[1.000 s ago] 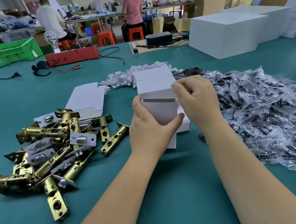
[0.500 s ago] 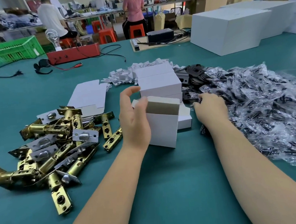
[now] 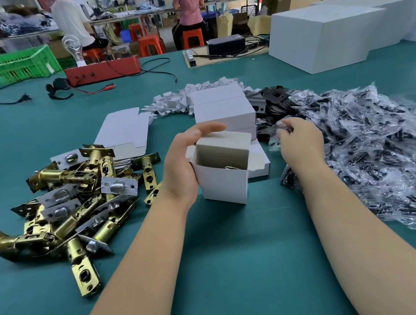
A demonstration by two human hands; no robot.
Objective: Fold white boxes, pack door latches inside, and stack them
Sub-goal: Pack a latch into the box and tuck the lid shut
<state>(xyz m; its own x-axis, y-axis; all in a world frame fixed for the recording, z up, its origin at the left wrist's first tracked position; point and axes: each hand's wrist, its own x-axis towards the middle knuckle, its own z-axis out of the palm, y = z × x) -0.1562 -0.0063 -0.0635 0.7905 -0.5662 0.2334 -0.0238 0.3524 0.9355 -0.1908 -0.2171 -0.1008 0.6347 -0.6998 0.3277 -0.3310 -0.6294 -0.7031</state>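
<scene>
Our left hand (image 3: 180, 170) has its fingers (image 3: 205, 129) curled over the far edge of the open white box (image 3: 223, 181), thumb side against its left wall, so the box stands upright on the bench (image 3: 236, 256) with its mouth toward us, ready to take parts. The lid flap (image 3: 223, 147) stands up at the back and a side tab (image 3: 257, 162) splays to the right, which keeps the opening free. Inside we make out a glint of metal low down, likely a latch, though too little shows to be sure. Our right hand (image 3: 299, 143) reaches into the heap of clear plastic bags (image 3: 369, 157), its fingers pinching one small bag (image 3: 281, 127) at the heap's near edge, we judge to add it to the box. The brass door latches (image 3: 73, 195) lie piled well to the left. Closed white boxes (image 3: 222, 110) sit stacked just behind the open one, beside a flat unfolded blank (image 3: 123, 130).
</scene>
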